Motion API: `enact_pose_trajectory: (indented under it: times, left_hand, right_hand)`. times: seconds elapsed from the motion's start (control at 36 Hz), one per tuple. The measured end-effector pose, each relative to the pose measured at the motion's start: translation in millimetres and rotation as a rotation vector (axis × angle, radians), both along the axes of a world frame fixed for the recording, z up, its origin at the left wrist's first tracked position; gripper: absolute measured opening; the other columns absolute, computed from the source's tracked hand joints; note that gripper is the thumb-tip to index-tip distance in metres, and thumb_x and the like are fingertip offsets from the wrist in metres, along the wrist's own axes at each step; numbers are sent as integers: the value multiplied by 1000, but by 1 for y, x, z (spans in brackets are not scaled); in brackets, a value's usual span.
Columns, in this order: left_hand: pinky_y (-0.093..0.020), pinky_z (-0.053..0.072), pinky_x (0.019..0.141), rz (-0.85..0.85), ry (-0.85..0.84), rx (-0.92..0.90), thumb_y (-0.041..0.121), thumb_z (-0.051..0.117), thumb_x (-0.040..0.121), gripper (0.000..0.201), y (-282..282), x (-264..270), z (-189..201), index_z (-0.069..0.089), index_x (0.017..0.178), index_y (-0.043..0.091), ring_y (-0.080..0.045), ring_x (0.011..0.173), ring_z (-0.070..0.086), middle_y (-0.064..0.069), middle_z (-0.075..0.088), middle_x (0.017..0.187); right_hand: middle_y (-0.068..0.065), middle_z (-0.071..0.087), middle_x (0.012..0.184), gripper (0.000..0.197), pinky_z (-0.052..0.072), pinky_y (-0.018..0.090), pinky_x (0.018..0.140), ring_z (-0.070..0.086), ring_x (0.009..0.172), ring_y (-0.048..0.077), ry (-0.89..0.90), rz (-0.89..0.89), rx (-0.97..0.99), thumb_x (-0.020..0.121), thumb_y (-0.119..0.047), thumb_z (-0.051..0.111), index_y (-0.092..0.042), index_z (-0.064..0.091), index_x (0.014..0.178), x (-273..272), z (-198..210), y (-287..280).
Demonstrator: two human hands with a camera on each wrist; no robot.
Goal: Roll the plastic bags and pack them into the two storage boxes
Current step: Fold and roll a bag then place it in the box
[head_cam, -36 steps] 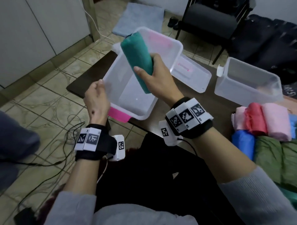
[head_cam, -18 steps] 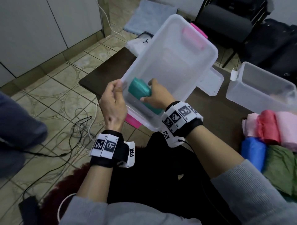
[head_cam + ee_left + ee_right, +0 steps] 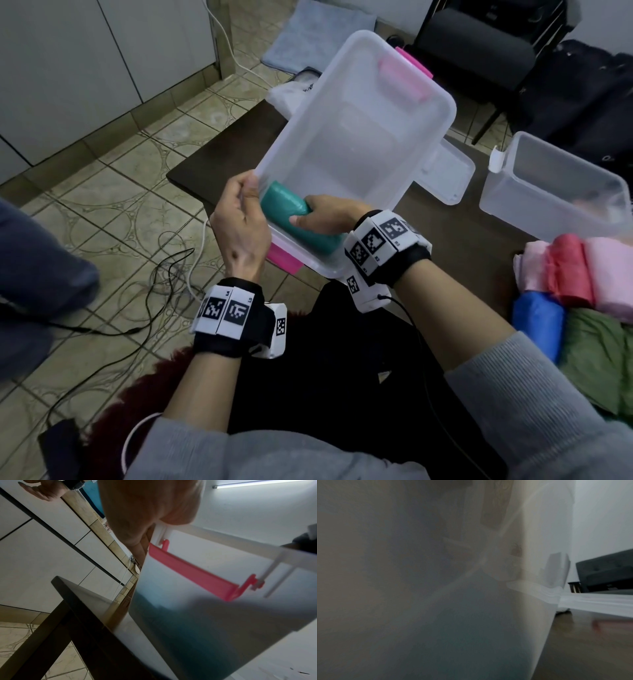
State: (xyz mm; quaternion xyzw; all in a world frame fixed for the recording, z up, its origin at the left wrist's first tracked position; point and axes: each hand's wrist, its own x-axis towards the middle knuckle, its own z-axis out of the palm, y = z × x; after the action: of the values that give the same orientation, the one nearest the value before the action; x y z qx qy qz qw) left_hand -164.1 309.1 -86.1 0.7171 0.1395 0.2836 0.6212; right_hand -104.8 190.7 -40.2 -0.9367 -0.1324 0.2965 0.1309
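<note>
Seen from above: left hand [image 3: 241, 226] gripping the near left rim of a clear storage box [image 3: 394, 113], fingers curled over the edge, box tilted with its far end raised above a dark tabletop [image 3: 222, 154]. Right hand [image 3: 325, 219] reaching inside the box, fingers wrapped around a teal rolled bag [image 3: 284, 209] lying against the near wall (also visible as a teal shadow through the frosted wall [image 3: 171, 622] in the left wrist view). Pink latch [image 3: 192, 572] hanging on the near end of the box, a second pink latch [image 3: 412, 63] at the far end. To the right, well apart, a second clear storage box [image 3: 555, 185] standing open on the tabletop, with a clear lid [image 3: 448, 174] lying flat between the two boxes. At the right edge, a cluster of rolled bags touching one another: pale pink [image 3: 609, 277], red [image 3: 568, 270], blue [image 3: 537, 325] and green [image 3: 599, 349]. Tiled floor [image 3: 102, 178] with dark cables [image 3: 154, 291] to the left, black chair [image 3: 472, 48] at the far side. Right wrist view mostly blurred frosted plastic, fingers not discernible there.
</note>
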Motion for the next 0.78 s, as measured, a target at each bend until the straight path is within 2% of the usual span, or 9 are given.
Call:
enact_pose_trajectory:
  times: [0.08, 0.14, 0.22, 0.31, 0.36, 0.47, 0.56, 0.67, 0.78]
  left_hand:
    - [-17, 50, 81, -13, 2, -2, 33, 39, 99, 31, -1, -1, 2, 61, 107, 13, -5, 96, 63, 8, 65, 102]
    - [-15, 50, 82, -13, 15, 0, 31, 40, 100, 29, 0, -1, 3, 61, 107, 12, -1, 95, 62, 9, 64, 102]
    - [-17, 50, 78, -5, 24, 9, 37, 39, 97, 34, 1, -1, 2, 61, 108, 14, -1, 91, 63, 10, 64, 100]
    - [-6, 46, 71, 12, 37, 36, 32, 39, 99, 32, 0, 0, 2, 61, 109, 10, 10, 83, 57, 10, 61, 96]
    - [-7, 46, 73, 13, 42, 38, 28, 39, 100, 29, -1, 0, 4, 60, 109, 11, 7, 86, 59, 9, 61, 99]
    - [-15, 49, 83, -6, 94, 41, 26, 40, 101, 24, 0, 3, 11, 60, 107, 14, -4, 98, 61, 9, 62, 104]
    - [-21, 48, 89, 5, 132, 65, 26, 39, 100, 27, 1, 8, 12, 60, 110, 13, -6, 102, 59, 7, 63, 109]
    - [-27, 47, 92, 19, 190, 73, 27, 38, 100, 30, 4, 14, 15, 61, 111, 11, -10, 101, 58, 6, 61, 104]
    - [-24, 44, 89, 26, 236, 136, 27, 37, 101, 32, 0, 18, 23, 61, 112, 10, -8, 94, 51, 8, 54, 99]
  right_hand:
    - [10, 43, 137, 65, 40, 35, 97, 48, 116, 24, -64, -92, 111, 90, -47, 53, -14, 31, 141, -2, -6, 4]
    - [12, 36, 140, 63, 34, 40, 106, 41, 126, 27, -141, -92, 185, 92, -43, 53, -18, 27, 144, -3, -9, 7]
    - [13, 48, 132, 43, 35, 34, 99, 47, 119, 27, -178, -8, 203, 100, -28, 42, -14, 38, 140, -1, -9, 12]
    - [12, 57, 123, 36, 37, 29, 87, 53, 109, 25, -126, 9, 166, 101, -27, 38, -9, 49, 131, 0, -7, 14]
    - [13, 56, 125, 37, 39, 32, 91, 52, 112, 26, -180, 15, 155, 101, -28, 38, -7, 50, 129, 1, -7, 13]
    - [9, 50, 133, 34, 29, 34, 109, 40, 127, 22, -674, -46, 315, 97, -15, 44, -12, 55, 129, -5, 3, 6]
    - [10, 45, 137, 37, 23, 40, 113, 34, 132, 25, -946, -292, 293, 91, -9, 47, -12, 58, 126, -12, 17, -3]
    - [18, 4, 155, 63, 2, 41, 118, -2, 144, 35, -650, -632, 363, 89, -2, 39, -4, 17, 147, -22, 27, -17]
    - [18, -2, 156, 72, 8, 23, 112, 4, 145, 27, -413, -816, 716, 89, 5, 34, 1, -6, 148, -26, 26, -26]
